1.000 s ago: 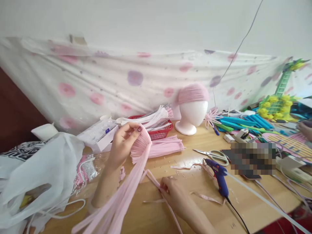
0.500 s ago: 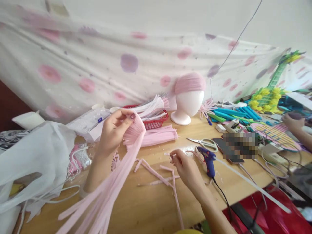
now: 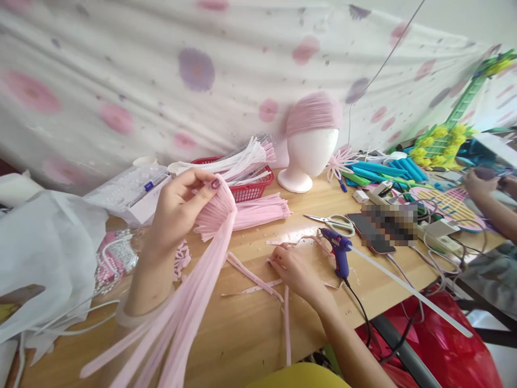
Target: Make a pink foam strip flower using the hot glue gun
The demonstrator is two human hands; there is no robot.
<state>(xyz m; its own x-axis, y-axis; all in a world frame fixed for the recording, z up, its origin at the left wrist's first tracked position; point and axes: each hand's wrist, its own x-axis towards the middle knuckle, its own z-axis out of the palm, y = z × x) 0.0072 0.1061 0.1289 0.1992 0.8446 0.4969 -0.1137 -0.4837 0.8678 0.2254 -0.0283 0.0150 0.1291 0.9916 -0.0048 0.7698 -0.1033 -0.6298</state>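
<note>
Above the counter [image 3: 234, 334], left hand [image 3: 177, 207]: grip clenched on the gathered top of the strips [image 3: 197, 285], which spread from the thumb into a small fan.
Strips' place: in that grip, in front of the bundle [image 3: 264, 210] that lies on the counter.
Strips' long axis: from the fan's right corner they bend sharply, then slant down and left toward the wearer, loose ends apart at the bottom.
Right hand [image 3: 297, 269]: low over the counter, right of the strips, fingers curled downward; I cannot tell whether its grip has anything.
Folded strip [image 3: 262, 282]: on the counter between the held strips and the right hand, slanting down and right, its lower end just beside that hand; the right hand is nearer.
Straight strip [image 3: 287, 328]: from below the right hand toward the counter's near edge.
Gun [image 3: 341, 258]: right of the right hand, well apart from the left; scissors [image 3: 333, 222] just beyond it.
</note>
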